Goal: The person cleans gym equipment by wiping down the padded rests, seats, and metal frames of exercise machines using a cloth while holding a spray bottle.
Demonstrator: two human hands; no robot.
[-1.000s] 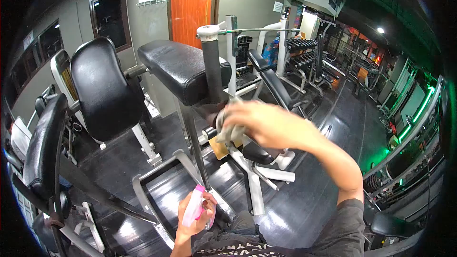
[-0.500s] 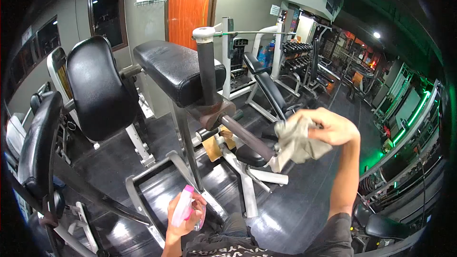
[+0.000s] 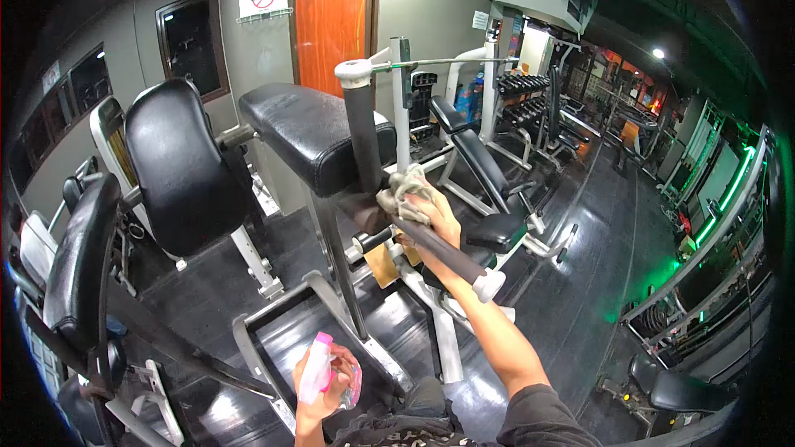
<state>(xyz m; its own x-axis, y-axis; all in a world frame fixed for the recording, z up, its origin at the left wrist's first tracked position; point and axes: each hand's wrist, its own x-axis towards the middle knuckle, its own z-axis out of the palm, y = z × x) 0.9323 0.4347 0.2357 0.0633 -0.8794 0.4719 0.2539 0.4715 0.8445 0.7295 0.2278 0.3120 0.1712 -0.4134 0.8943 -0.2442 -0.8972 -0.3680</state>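
Note:
My left hand is wrapped round a spray bottle with a pink and white trigger head, low in front of me. My right hand grips a crumpled greyish cloth and presses it on the machine near the inner end of a dark padded handle. That handle ends in a white cap. Just left of the cloth rises an upright dark grip with a white top. Beside it is a black padded cushion on a metal post.
A black seat back stands at the left. Behind the machine is an inclined bench, with a dumbbell rack farther back. A metal base frame lies on the dark floor. Another bench is at lower right.
My right hand has moved left and away from me with the cloth, from the handle's capped end to its inner end. My left hand still holds the spray bottle, slightly lower in view.

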